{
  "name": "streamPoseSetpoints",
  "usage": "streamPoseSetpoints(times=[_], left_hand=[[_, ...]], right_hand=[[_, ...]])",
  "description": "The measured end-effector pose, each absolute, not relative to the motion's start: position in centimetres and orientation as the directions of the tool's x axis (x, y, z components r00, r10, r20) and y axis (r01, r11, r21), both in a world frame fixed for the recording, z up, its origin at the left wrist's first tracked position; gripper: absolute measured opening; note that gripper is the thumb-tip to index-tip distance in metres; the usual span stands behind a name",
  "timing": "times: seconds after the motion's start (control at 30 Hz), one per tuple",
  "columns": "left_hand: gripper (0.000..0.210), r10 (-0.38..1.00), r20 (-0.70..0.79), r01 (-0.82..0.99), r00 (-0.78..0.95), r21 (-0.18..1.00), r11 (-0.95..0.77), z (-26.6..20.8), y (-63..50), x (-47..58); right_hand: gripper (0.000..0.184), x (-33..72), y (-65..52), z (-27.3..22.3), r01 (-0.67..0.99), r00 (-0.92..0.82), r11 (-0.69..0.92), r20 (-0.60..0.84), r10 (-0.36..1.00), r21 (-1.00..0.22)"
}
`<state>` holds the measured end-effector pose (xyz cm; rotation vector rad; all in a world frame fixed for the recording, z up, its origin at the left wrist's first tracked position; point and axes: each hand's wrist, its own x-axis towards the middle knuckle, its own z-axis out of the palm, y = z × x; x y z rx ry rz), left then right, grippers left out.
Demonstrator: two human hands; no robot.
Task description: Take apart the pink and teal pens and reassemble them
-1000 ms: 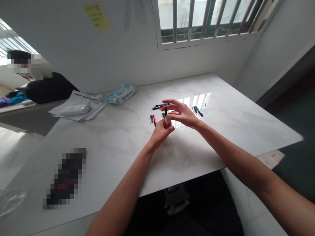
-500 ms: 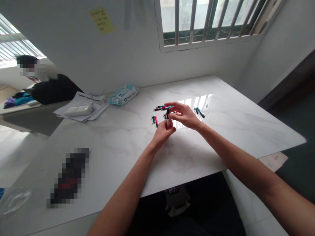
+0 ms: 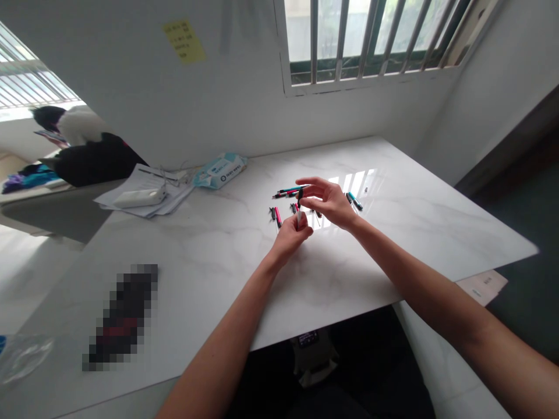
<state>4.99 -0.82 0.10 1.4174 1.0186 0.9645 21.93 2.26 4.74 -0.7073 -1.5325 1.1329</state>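
My left hand is closed around the white barrel of a pen, which stands upright above the table. At its top, the thumb and fingers of my right hand pinch a black pen cap. Whether the cap touches the barrel is too small to tell. Left of my hands lie a black pen part and a red pen part. Behind them is a loose group of red, black and teal pens. To the right of my right hand rests a teal pen part, with a black one beside it.
On the white marbled table, papers bearing a white device lie at the back left, near a wipes pack. A blurred dark object and clear plastic are at left. Another person sits beyond.
My right hand has shifted very slightly, and the black cap shows a little higher above my left hand. The left hand keeps its hold on the barrel.
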Motion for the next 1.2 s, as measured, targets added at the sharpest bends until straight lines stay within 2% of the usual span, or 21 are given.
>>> streamPoseSetpoints(times=[0.23, 0.37, 0.47, 0.53, 0.6, 0.73, 0.9, 1.2], left_hand=[[0.035, 0.940, 0.028, 0.037, 0.341, 0.998, -0.043, 0.3, -1.0, 4.9], [0.038, 0.953, 0.019, 0.005, 0.304, 1.000, -0.022, 0.9, -1.0, 4.7], [0.039, 0.958, 0.010, -0.021, 0.288, 1.000, -0.004, 1.2, -0.9, 4.6], [0.040, 0.958, 0.004, -0.027, 0.287, 1.000, 0.003, 1.4, -0.8, 4.5], [0.040, 0.958, 0.005, -0.026, 0.287, 1.000, 0.002, 1.4, -0.8, 4.5], [0.041, 0.959, 0.011, -0.047, 0.285, 0.999, 0.002, 1.6, -0.6, 4.4], [0.043, 0.959, -0.003, -0.037, 0.284, 0.999, 0.014, 1.8, -0.4, 4.2], [0.041, 0.957, 0.006, -0.064, 0.291, 0.998, 0.013, 1.9, -0.5, 4.4]], right_hand=[[0.058, 24.0, 3.3, 7.9, -0.052, -0.113, 0.451, 0.454, 0.884, -0.891], [0.049, 29.6, 5.7, 7.2, 0.137, 0.063, 0.438, 0.449, 0.891, -0.888], [0.041, 35.0, 7.1, 4.7, 0.448, 0.217, 0.259, 0.385, 0.897, -0.856], [0.038, 38.0, 7.4, 2.8, 0.638, 0.295, 0.056, 0.311, 0.904, -0.768], [0.035, 40.1, 7.4, 1.2, 0.736, 0.307, -0.094, 0.205, 0.929, -0.671], [0.032, 41.2, 7.4, -0.2, 0.787, 0.277, -0.175, 0.084, 0.957, -0.592], [0.036, 40.6, 8.1, -0.8, 0.789, 0.289, -0.171, 0.111, 0.951, -0.590], [0.029, 40.4, 8.6, -1.2, 0.794, 0.284, -0.168, 0.113, 0.952, -0.584]])
